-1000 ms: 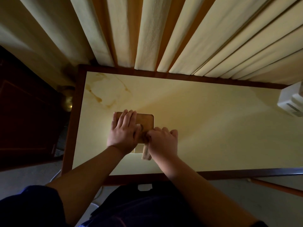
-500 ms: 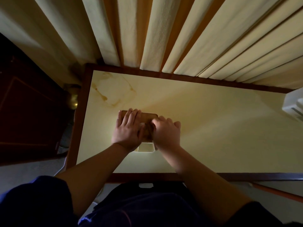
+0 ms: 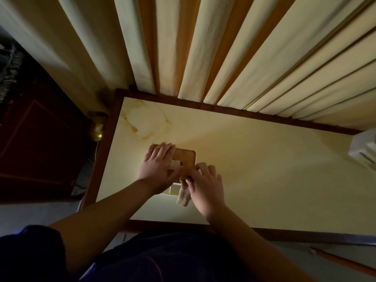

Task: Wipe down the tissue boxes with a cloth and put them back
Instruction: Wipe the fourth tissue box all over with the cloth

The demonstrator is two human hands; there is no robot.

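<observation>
A brown wooden tissue box (image 3: 186,158) stands on the cream table top (image 3: 264,169), seen from above. My left hand (image 3: 157,166) lies flat on the box's lid with straight fingers, covering its left half; a bit of white tissue shows at its thumb. My right hand (image 3: 206,185) holds a beige cloth (image 3: 183,195) against the box's near right side, fingers curled over it. The cloth's loose end hangs down toward me. The box's front face is mostly hidden by both hands.
Cream curtains (image 3: 203,58) hang along the table's far edge. A white box-like object (image 3: 364,152) sits at the table's right end. A dark wooden cabinet (image 3: 36,143) with a brass knob (image 3: 97,132) stands to the left. The table has a dark wooden rim (image 3: 101,159).
My right hand has slid with the cloth from the box's top down to its near right side, and the cloth's end now hangs below. The left hand stays on the lid.
</observation>
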